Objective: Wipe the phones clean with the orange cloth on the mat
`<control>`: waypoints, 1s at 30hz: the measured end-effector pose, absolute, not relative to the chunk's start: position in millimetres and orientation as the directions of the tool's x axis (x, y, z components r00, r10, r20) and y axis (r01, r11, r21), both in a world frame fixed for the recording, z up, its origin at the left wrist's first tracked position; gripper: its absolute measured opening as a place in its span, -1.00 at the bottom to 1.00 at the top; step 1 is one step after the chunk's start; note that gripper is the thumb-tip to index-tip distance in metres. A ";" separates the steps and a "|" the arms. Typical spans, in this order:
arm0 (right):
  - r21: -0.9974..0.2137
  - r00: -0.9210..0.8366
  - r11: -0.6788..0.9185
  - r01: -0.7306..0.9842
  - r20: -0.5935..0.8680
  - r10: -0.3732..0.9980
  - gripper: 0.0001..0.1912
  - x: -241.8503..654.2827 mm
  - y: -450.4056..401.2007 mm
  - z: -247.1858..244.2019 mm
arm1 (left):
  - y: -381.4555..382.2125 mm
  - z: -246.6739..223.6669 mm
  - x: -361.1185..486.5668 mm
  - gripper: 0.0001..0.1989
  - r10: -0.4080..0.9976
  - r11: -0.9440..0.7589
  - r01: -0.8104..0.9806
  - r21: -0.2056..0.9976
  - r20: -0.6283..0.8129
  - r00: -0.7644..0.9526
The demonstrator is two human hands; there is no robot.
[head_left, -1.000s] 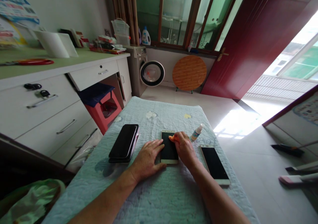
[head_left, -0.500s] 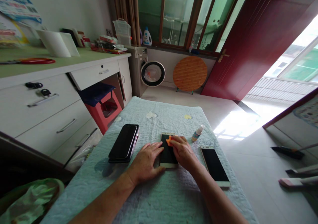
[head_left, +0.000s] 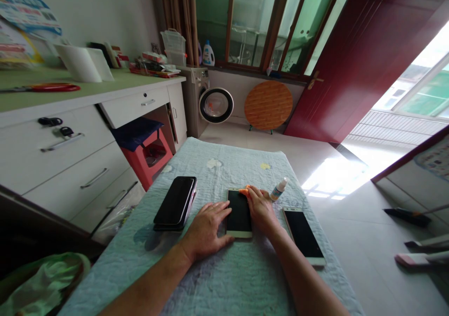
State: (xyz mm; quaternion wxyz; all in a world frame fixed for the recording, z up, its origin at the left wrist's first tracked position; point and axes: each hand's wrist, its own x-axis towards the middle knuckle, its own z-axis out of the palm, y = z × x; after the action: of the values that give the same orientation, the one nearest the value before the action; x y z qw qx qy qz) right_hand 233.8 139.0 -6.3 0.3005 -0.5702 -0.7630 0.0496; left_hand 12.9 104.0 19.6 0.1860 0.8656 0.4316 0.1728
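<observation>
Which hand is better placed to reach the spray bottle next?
Probably the right hand: it is nearest the spray bottle, though holding an orange cloth. The left hand, farther off, touches the middle phone.

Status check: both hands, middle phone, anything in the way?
Left hand touching left edge of middle phone. Right hand holding orange cloth at phone's top right. Spray bottle close beside right hand, off the phone.

Two hands (head_left: 206, 227), one cloth (head_left: 244, 192), one bottle (head_left: 278, 190), three phones (head_left: 239, 217), perhaps more.
</observation>
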 end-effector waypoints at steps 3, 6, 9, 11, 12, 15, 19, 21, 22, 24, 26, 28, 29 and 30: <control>-0.452 -0.193 0.370 0.812 0.391 0.900 -0.66 236.4 137.9 -3.9 | 104.2 18.8 12.8 -0.35 0.810 -0.560 0.683 0.469 0.140 0.569; -0.504 -0.239 0.420 0.755 0.385 0.892 -0.65 236.7 134.4 2.4 | 104.8 17.8 12.4 -0.34 0.808 -0.561 0.684 0.466 0.131 0.574; -0.551 -0.299 0.474 0.687 0.380 0.875 -0.61 232.8 126.7 10.9 | 105.7 17.0 11.7 -0.35 0.805 -0.565 0.679 0.469 0.131 0.579; -0.573 -0.364 0.515 0.638 0.365 0.857 -0.62 228.7 120.4 16.3 | 106.5 16.8 11.3 -0.34 0.800 -0.569 0.670 0.477 0.135 0.584; -0.579 -0.398 0.533 0.617 0.355 0.846 -0.64 226.8 117.5 18.4 | 106.9 16.8 11.2 -0.32 0.796 -0.574 0.661 0.482 0.139 0.590; -0.556 -0.470 0.565 0.609 0.321 0.822 -0.63 223.8 113.2 19.8 | 107.6 16.5 11.2 -0.29 0.785 -0.586 0.641 0.495 0.152 0.600; -0.476 -0.422 0.516 0.712 0.297 0.857 -0.54 226.5 116.8 15.0 | 107.4 15.8 11.7 -0.31 0.802 -0.568 0.667 0.482 0.140 0.581; -0.456 -0.400 0.508 0.731 0.317 0.860 -0.57 229.0 117.4 15.8 | 107.2 15.5 11.8 -0.31 0.803 -0.567 0.674 0.473 0.136 0.580; -0.456 -0.391 0.515 0.725 0.344 0.854 -0.61 230.4 116.6 18.0 | 107.2 15.5 11.7 -0.30 0.798 -0.574 0.671 0.470 0.137 0.586; -0.478 -0.314 0.514 0.712 0.438 0.842 -0.77 234.3 113.5 25.6 | 107.5 15.7 11.7 -0.29 0.790 -0.584 0.664 0.467 0.137 0.598; -0.519 -0.093 0.443 0.731 0.567 0.819 -0.89 241.4 111.0 35.0 | 107.9 16.3 11.7 -0.30 0.793 -0.578 0.672 0.463 0.125 0.596; -0.584 0.220 0.292 0.758 0.649 0.728 -0.94 252.5 112.2 42.1 | 108.1 17.2 11.9 -0.32 0.805 -0.561 0.689 0.459 0.106 0.584; -0.621 0.357 0.210 0.755 0.659 0.663 -0.91 259.3 114.6 43.7 | 108.1 17.7 12.0 -0.33 0.809 -0.554 0.695 0.459 0.100 0.579; -0.662 0.467 0.131 0.738 0.641 0.609 -0.77 266.5 118.1 43.6 | 108.0 18.2 12.1 -0.33 0.811 -0.550 0.697 0.460 0.095 0.577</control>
State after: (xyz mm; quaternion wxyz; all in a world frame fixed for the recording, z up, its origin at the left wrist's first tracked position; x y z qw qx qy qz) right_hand 266.5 118.1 43.6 0.5499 -0.6566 -0.5128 -0.0587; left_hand 12.1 108.0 18.2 0.1898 0.8674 0.4348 0.1501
